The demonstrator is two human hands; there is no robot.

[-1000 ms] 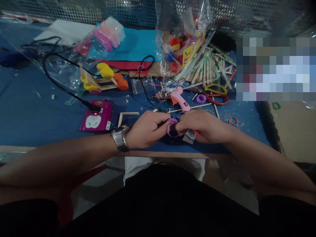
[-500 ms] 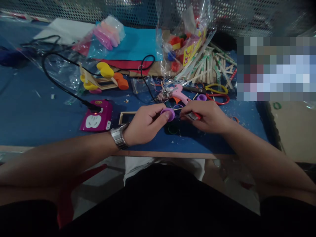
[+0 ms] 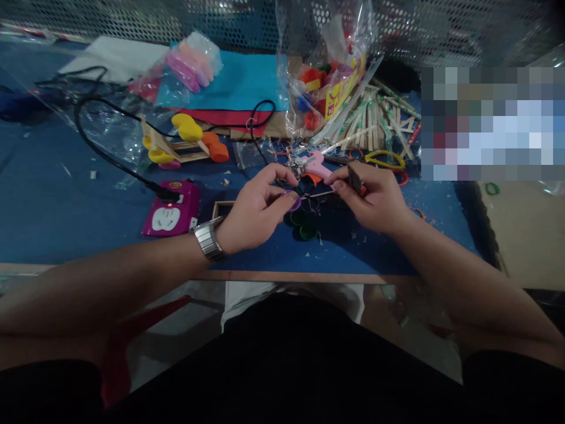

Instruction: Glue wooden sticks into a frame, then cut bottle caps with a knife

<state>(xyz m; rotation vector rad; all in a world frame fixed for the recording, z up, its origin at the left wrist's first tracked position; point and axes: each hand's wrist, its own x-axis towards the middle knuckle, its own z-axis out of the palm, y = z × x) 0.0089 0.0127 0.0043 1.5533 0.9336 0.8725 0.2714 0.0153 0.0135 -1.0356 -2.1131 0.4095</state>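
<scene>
My left hand (image 3: 260, 209) pinches a purple bottle cap (image 3: 293, 201) between thumb and fingers, its index finger arched above. My right hand (image 3: 368, 197) holds a thin stick (image 3: 318, 195) that reaches to the cap. A cutter with a red part and a dark end (image 3: 354, 179) is also tucked in that hand. Two green caps (image 3: 308, 231) lie on the blue table just below the hands. Behind the right fingers is a pink glue gun (image 3: 316, 165). Part of a small wooden frame (image 3: 217, 207) shows beside my left hand.
A magenta power socket (image 3: 172, 209) with a black cable stands at left. Behind it sits a stick model (image 3: 189, 147) with yellow and orange caps. Farther back are a bag of caps (image 3: 315, 82), wooden sticks (image 3: 371, 121) and yellow-handled scissors (image 3: 384, 159).
My left hand has shifted slightly left with the purple cap, its index finger lifted. My right hand has turned, showing the cutter's dark end and more stick. Both green caps now show.
</scene>
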